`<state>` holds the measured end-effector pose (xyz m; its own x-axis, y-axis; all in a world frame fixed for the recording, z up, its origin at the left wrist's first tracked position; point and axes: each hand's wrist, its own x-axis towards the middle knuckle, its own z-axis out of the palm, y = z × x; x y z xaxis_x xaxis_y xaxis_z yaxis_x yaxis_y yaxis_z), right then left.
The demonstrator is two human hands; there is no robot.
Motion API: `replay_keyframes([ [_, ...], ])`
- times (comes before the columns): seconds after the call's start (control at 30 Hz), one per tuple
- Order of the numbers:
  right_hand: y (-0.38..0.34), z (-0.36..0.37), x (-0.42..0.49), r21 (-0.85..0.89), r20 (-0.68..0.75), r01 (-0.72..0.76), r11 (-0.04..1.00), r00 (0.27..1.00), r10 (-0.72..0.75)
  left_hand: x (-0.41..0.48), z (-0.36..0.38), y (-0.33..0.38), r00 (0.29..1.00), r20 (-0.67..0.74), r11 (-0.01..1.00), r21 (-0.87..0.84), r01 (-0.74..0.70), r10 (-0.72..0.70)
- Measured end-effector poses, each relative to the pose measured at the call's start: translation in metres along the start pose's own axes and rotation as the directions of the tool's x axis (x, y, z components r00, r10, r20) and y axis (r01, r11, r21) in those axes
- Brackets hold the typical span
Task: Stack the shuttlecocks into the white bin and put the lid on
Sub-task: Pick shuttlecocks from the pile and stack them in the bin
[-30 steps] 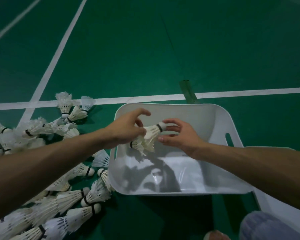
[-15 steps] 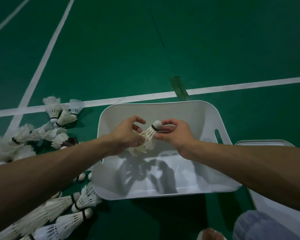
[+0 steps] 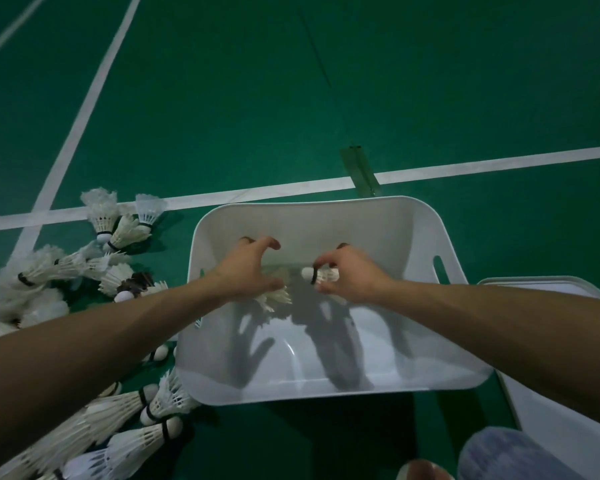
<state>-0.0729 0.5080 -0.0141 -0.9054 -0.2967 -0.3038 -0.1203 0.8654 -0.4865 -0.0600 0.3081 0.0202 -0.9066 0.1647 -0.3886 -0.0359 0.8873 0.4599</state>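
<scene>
Pulled apart over white bin (image 3: 326, 202) | left hand (image 3: 246, 270) grips feathery shuttlecock (image 3: 276, 296) | right hand (image 3: 352, 277) pinches black-banded shuttlecock (image 3: 321, 274)

There was one white plastic bin (image 3: 326, 204), one white flat lid (image 3: 596, 452), and over a dozen white feather shuttlecocks (image 3: 136, 441).

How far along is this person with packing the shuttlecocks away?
Barely started. Done: nothing visibly lies loose in the white bin yet. In hand: the left hand grips a first shuttlecock, and the right hand pinches a second shuttlecock, both low inside the bin. Left: the pile of shuttlecocks on the floor, then the lid lying beside the bin.
</scene>
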Motion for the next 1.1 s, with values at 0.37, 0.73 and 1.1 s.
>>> replay_keyframes([
  [0.37,-0.021,0.036,0.02,0.094,0.036,-0.126,0.988,0.992,0.123,0.014,0.02,-0.004,0.97,0.241,0.996,-0.065,0.058,-0.041],
  [0.73,-0.009,0.03,0.009,0.196,0.105,-0.257,0.947,0.965,0.24,0.016,0.014,-0.009,0.969,0.238,0.99,-0.101,0.099,-0.073],
  [1.1,-0.013,0.027,0.018,0.207,0.065,-0.192,0.959,0.981,0.182,0.018,0.014,-0.008,0.96,0.255,0.957,-0.231,0.176,-0.115],
])
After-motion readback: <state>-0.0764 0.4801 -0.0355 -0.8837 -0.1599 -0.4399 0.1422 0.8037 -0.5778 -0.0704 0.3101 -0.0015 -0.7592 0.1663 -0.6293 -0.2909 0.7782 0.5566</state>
